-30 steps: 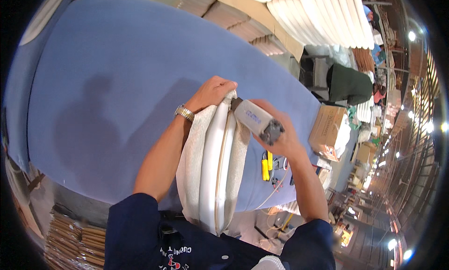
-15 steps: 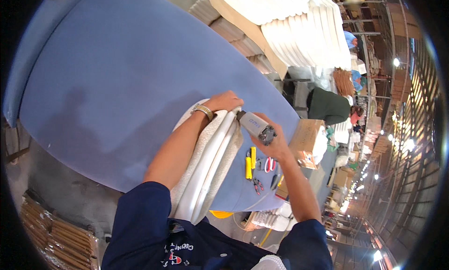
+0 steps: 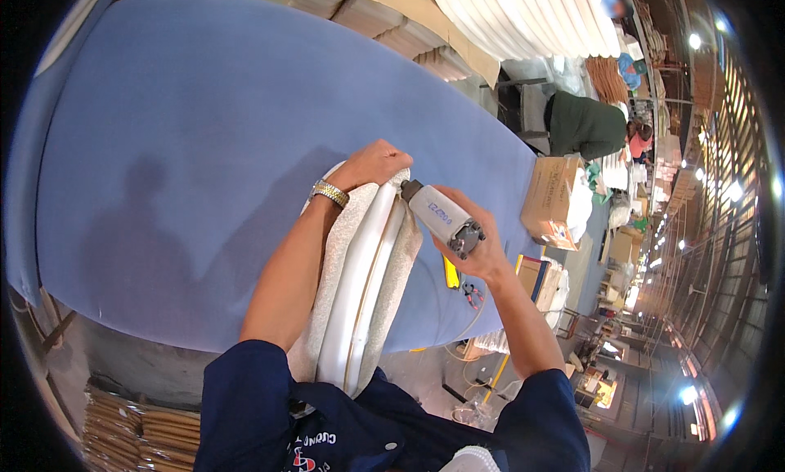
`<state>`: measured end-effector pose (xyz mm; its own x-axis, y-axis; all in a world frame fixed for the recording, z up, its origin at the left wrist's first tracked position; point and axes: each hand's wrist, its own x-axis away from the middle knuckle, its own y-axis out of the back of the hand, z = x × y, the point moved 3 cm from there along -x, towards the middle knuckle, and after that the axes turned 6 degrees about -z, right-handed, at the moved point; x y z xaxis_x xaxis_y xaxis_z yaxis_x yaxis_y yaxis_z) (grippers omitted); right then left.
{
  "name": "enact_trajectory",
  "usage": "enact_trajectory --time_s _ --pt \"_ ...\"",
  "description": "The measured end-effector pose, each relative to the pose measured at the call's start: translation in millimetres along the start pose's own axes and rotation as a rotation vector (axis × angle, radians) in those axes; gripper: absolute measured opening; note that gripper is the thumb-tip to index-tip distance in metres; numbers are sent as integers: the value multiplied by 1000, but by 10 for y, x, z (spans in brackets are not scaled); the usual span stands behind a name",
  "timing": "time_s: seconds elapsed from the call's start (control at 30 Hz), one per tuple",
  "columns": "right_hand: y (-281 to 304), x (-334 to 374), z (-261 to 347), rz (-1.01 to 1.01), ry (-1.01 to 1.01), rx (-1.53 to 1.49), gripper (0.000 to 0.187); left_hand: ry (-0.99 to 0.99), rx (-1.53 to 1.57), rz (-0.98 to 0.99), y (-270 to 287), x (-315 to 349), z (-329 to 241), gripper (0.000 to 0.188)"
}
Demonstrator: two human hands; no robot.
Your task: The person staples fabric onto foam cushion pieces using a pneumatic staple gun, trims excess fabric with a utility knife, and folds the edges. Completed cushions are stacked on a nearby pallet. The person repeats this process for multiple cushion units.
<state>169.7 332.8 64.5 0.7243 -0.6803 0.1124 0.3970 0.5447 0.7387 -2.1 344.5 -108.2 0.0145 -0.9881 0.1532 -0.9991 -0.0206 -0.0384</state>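
A long padded piece [image 3: 334,263] with cream textured fabric and a smooth white inner face leans from my body onto the blue table [image 3: 204,87]. A thin brown edge runs along its white middle. My left hand [image 3: 372,165], fingers curled, grips the fabric at its far end. In my right hand [image 3: 484,247] is a grey staple gun [image 3: 437,213]; its black nose meets the fabric edge just right of the left hand. Whether the nose presses in is too small to tell.
Right of the padded piece lie a yellow-handled tool [image 3: 451,271] and red-handled pliers [image 3: 473,294]. A thin hose [image 3: 468,333] curves over the table's near edge. Beyond the right end stands a cardboard box [image 3: 549,195]; a person in dark green [image 3: 585,127] bends behind it. White padded pieces [image 3: 523,18] are stacked at the back.
The whole view has shifted. The padded piece is turned slightly, so its brown edge shows more plainly. Both hands keep their hold, and the staple gun's nose stays at the far end.
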Motion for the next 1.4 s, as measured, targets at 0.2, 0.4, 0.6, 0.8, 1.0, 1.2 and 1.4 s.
enact_trajectory --time_s 0.2,0.4,0.6,0.8,1.0,1.2,1.4 --pt "60 -70 89 61 -84 7 60 14 11 4 4 1 -27 44" --pt "10 -185 149 59 -67 65 53 6 -1 -11 15 32 -35 45" --pt "-35 -179 -31 53 -38 38 53 -40 70 36 53 -33 72 43" --pt "-53 -107 34 11 13 39 57 -6 73 40 98 -41 26 41" --pt "-14 -92 76 17 -3 10 56 -39 107 61 63 -89 82 40" --pt "-36 -162 140 40 1 64 57 -49 135 65 67 -57 82 41" --pt "-94 -312 244 60 -31 132 55 20 193 57 130 -22 87 46"
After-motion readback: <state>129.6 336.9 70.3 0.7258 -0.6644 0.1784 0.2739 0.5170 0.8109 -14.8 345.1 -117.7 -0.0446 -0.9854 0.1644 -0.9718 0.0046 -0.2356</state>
